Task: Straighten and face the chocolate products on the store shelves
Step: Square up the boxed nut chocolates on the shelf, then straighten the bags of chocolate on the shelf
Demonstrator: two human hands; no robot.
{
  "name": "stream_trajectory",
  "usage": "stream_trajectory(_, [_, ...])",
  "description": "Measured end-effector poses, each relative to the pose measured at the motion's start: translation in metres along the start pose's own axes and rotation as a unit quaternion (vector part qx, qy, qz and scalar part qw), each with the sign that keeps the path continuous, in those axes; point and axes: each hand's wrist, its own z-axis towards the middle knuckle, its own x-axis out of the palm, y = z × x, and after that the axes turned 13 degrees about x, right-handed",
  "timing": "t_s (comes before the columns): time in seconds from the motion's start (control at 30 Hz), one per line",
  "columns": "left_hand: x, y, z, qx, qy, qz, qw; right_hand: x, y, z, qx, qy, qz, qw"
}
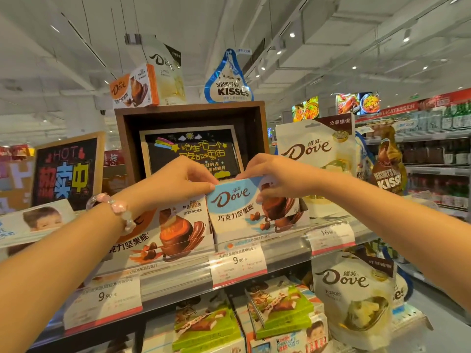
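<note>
From the head view, both arms reach up to a store shelf (178, 273) with a clear price rail along its front edge. The left hand (178, 179) pinches the top left corner of a blue Dove box (244, 210), thumb and fingers curled onto its upper edge; a pink bead bracelet (114, 207) sits on that wrist. The right hand (277, 179) grips the same box at its top right, fingers curled over the front face and the upper edge. The blue box stands upright on the shelf, facing forward, just right of an orange Dove box (175, 230) that leans beside it and touches its left side. Below the blue box a price tag (238, 263) reads 9.90. To the right a white Dove pouch (313, 154) stands on the same shelf, and another white pouch (354, 296) hangs lower at the right. Green Kinder boxes (277, 309) lie stacked on the shelf beneath. Behind the hands a dark wooden frame (188, 110) holds a chalkboard sign (193, 149), with a Hershey's Kisses bag (229, 82) on top.
</note>
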Motion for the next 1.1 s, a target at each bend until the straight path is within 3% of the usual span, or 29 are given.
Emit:
stream_trajectory(0.27, [0.003, 0.001, 0.005, -0.005, -0.003, 0.044, 0.999, 0.013, -0.003, -0.004, 0.012, 0.001, 0.063, 0.998])
stream_trajectory(0.37, [0.003, -0.003, 0.01, -0.015, -0.01, 0.059, 0.998, 0.012, -0.002, -0.01, 0.034, -0.015, 0.163, 0.986])
stream_trajectory(0.67, [0.035, -0.038, 0.053, 0.007, -0.159, 0.006, 0.987, -0.028, -0.045, -0.045, 0.004, -0.242, 0.315, 0.918])
stream_trajectory(0.83, [0.082, -0.066, 0.102, 0.005, -0.247, -0.026, 0.969, -0.052, -0.11, -0.064, -0.004, -0.33, 0.256, 0.908])
stream_trajectory(0.97, [0.109, -0.074, 0.137, -0.014, -0.344, 0.035, 0.938, -0.061, -0.173, -0.074, 0.025, -0.36, 0.158, 0.919])
stream_trajectory(1.1, [0.123, -0.068, 0.159, -0.122, -0.363, 0.105, 0.918, -0.065, -0.229, -0.078, 0.071, -0.37, 0.091, 0.922])
